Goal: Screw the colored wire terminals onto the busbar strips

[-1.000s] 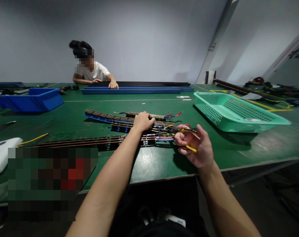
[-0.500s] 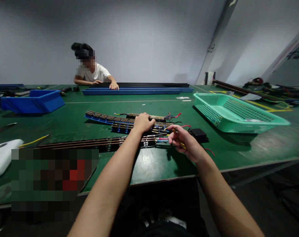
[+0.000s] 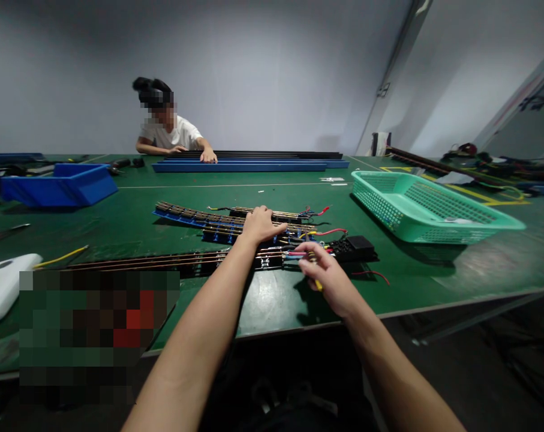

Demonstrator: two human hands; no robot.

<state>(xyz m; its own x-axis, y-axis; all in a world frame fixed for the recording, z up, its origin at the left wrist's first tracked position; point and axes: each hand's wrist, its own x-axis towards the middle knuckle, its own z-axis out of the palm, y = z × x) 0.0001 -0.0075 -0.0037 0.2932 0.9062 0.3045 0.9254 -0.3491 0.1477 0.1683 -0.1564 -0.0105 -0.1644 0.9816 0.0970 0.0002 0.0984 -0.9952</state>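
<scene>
My left hand point(image 3: 261, 225) lies over the blue strips with metal rods point(image 3: 188, 217), fingers spread and thumb pointing right. My right hand point(image 3: 323, 270) is closed round a yellow-handled tool point(image 3: 318, 284), just below the coloured wires. A long black strip with copper rods point(image 3: 164, 263) runs from the left under my left forearm to red and blue wires near my right hand. Right of these wires sits a black box point(image 3: 360, 246). Behind my left hand, another rod strip point(image 3: 294, 215) ends in wires with a red tip.
A green perforated basket point(image 3: 433, 207) stands right, a blue bin point(image 3: 62, 186) left. Across the green table point(image 3: 249, 195), a person point(image 3: 175, 133) rests their hands by long blue and black bars point(image 3: 254, 165). A white object point(image 3: 11, 282) lies near the left edge.
My right hand has moved slightly left and down, turning the tool more upright; the black box and wires beside it show more. My left thumb reaches farther right.
</scene>
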